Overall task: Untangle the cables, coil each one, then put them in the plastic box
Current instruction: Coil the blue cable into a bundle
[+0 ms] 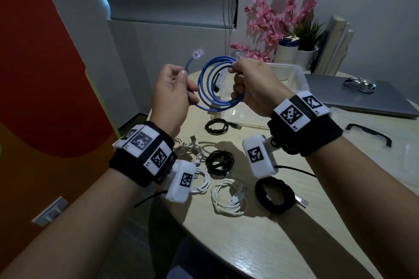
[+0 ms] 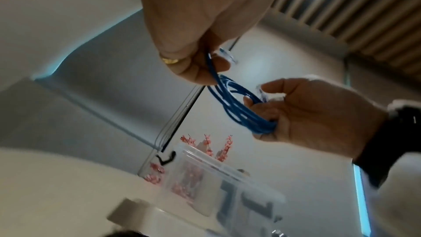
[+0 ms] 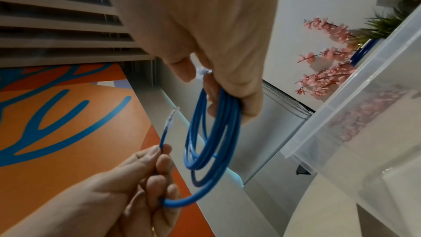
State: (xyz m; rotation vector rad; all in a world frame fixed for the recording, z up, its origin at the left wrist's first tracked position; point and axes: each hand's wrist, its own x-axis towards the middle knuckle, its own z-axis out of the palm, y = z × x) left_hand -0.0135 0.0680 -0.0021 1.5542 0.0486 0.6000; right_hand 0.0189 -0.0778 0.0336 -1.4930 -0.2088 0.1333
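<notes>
My right hand [image 1: 251,88] is wrapped around the bunched loops of the blue cable [image 1: 214,88], held up in the air over the table [image 1: 249,240], just in front of the box [image 1: 292,77]. My left hand [image 1: 172,95] pinches the free tail between thumb and fingers, the clear plug [image 1: 196,54] sticking up past them. It looks springy to me, light but stiff enough that the loops will want to pop open, so I'd keep my grip right where the turns cross. The jacket seems smooth, maybe slippery. That plug clip looks fragile; better to hold the cord below it. Other coils, black and white, lie on the table.
</notes>
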